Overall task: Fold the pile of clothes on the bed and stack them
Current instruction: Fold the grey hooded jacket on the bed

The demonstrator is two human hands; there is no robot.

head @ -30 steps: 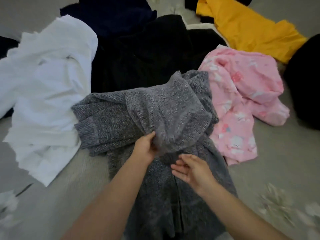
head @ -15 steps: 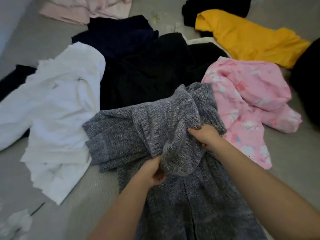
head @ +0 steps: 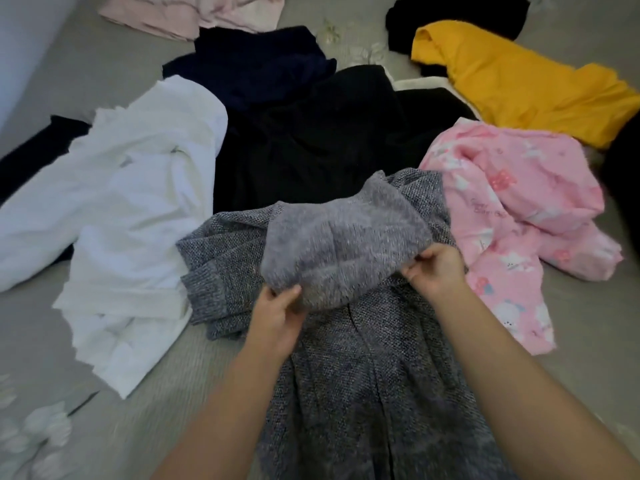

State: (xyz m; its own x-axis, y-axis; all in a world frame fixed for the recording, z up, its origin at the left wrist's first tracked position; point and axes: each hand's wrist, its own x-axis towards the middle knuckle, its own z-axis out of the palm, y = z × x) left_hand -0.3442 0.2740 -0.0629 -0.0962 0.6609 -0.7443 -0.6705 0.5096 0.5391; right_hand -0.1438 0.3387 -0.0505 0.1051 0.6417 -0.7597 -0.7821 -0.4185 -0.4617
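Grey bed [head: 571, 344] carries grey cardigan [head: 363, 375], white top [head: 131, 209], pink pyjamas [head: 519, 209].

Grey floral bedspread [head: 104, 393], pale wall [head: 20, 46] at upper left

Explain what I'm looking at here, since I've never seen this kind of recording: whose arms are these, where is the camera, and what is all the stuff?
There is no machine. A person wears a wide-angle camera on the head, looking down at their own two bare hands. They work over a grey bed strewn with unfolded clothes. The left hand and right hand both pinch the fuzzy inside-out part of a grey knit garment lying in front. Around it lie a white garment, a black one, a navy one, a yellow one, a pink printed one and a pale pink one.
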